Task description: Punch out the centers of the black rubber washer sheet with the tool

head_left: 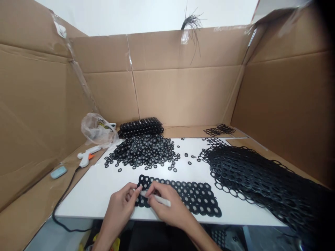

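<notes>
Left hand point(121, 200) grips black panel point(196, 195) at left, right hand point(170, 205) over it

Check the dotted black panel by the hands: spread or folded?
Spread: the dotted black panel lies flat on the white tabletop, rows side by side, running past the right hand. What that hand covers is hidden.

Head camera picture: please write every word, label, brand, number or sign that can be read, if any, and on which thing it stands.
Nothing can be read with certainty.
Yellow item in the clear plastic bag: dark marks like lettering, too small and blurred to read.
White pen-like tool in the right hand: no text can be made out.
Glue gun: no text can be made out.
</notes>
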`<state>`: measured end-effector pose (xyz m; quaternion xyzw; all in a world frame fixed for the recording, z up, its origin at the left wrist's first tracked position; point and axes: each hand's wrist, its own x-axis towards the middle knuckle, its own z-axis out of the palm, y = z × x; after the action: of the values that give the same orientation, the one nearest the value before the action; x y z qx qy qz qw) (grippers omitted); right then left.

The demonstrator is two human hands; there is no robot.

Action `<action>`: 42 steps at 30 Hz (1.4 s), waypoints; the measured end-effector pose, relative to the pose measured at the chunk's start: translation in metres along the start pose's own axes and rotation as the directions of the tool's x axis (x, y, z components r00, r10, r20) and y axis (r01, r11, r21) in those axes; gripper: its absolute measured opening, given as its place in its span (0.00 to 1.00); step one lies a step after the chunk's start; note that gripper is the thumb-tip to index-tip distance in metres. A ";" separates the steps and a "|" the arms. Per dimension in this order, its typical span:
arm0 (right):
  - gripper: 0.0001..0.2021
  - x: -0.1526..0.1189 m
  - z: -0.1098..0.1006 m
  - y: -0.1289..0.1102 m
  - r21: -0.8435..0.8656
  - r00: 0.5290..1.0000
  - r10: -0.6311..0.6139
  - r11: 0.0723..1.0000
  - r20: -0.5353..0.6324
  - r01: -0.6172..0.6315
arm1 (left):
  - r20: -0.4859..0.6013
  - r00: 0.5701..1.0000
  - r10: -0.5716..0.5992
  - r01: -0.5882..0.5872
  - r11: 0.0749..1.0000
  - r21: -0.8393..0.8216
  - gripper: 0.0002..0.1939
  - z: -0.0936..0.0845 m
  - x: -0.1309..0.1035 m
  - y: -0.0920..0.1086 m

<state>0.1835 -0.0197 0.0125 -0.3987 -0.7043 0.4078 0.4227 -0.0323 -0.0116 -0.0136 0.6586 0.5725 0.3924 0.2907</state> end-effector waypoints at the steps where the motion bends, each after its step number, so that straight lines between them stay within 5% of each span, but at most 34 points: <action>1: 0.06 0.001 0.000 0.000 0.050 0.999 0.033 0.998 0.003 -0.033 | -0.005 1.000 -0.011 0.011 1.000 -0.014 0.22 0.000 0.000 -0.001; 5: 0.07 0.003 -0.006 0.007 0.246 0.980 0.192 0.954 -0.059 -0.172 | -0.018 0.999 -0.049 0.048 0.998 -0.042 0.24 0.000 0.001 -0.005; 9: 0.07 0.001 -0.009 0.011 0.226 0.978 0.179 0.962 -0.110 -0.151 | 0.000 0.998 -0.067 0.067 0.995 -0.075 0.24 0.000 0.002 -0.006; 15: 0.06 0.001 -0.010 0.001 0.072 0.989 0.147 0.986 0.028 -0.148 | 0.042 0.996 -0.082 0.089 0.976 -0.201 0.25 -0.001 -0.001 -0.003; 21: 0.05 0.007 -0.031 0.003 0.261 0.949 0.235 0.922 0.209 -0.286 | 0.074 0.991 -0.111 0.123 0.972 -0.198 0.25 -0.002 0.001 -0.004; 31: 0.03 -0.001 -0.038 0.013 0.304 0.968 0.244 0.919 0.061 -0.251 | 0.065 0.986 -0.156 0.167 0.953 -0.254 0.25 -0.002 0.002 -0.010; 37: 0.05 -0.004 -0.037 0.011 0.125 0.965 0.201 0.967 0.169 -0.223 | 0.082 0.985 -0.153 0.172 0.930 -0.326 0.24 -0.004 -0.001 0.000; 42: 0.04 0.003 -0.053 0.000 0.174 0.929 0.256 0.935 0.268 -0.308 | 0.087 0.981 -0.174 0.193 0.933 -0.305 0.25 -0.005 -0.002 0.000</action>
<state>0.2315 -0.0038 0.0297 -0.3964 -0.6375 0.5829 0.3109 -0.0367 -0.0138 -0.0111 0.5595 0.5535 0.4294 0.4430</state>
